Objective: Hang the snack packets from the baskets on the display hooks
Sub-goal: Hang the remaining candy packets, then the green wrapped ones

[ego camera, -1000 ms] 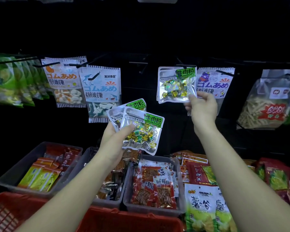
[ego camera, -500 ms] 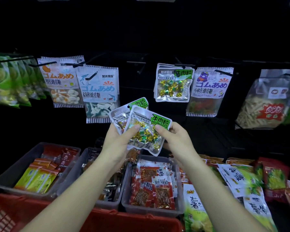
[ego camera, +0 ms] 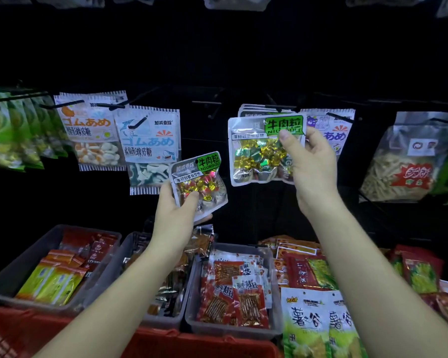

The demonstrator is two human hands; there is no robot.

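Item one: a silver foil packet with a green label and gold and green wrapped sweets point(ego camera: 256, 153), pinched at its upper right in the grip of the right hand point(ego camera: 313, 164), thumb on the label and fingers behind. It is raised just below a black wire display hook point(ego camera: 278, 107), in front of a stack of like silver packets point(ego camera: 252, 111) hung there; whether it touches the hook cannot be told. Item two: a smaller silver foil packet with a green label and red and gold wrapped sweets point(ego camera: 201, 182), tilted, lower and to the left, held by its bottom edge in the grip of the left hand point(ego camera: 175, 218). On hooks to the left: a white striped gummy packet with a shark picture point(ego camera: 150, 140), a white striped gummy packet with orange lettering point(ego camera: 93, 135) and a row of green packets point(ego camera: 11, 135). To the right, partly behind the right hand, a white gummy packet with a purple bear point(ego camera: 331, 125); farther right, a clear bag of pale sticks with a red label point(ego camera: 404, 166). Below, grey plastic bins point(ego camera: 21, 257) of red, yellow and dark packets stand side by side. Nearest are red plastic baskets point(ego camera: 197, 343), and at the near right lie white and green packets point(ego camera: 311, 324).
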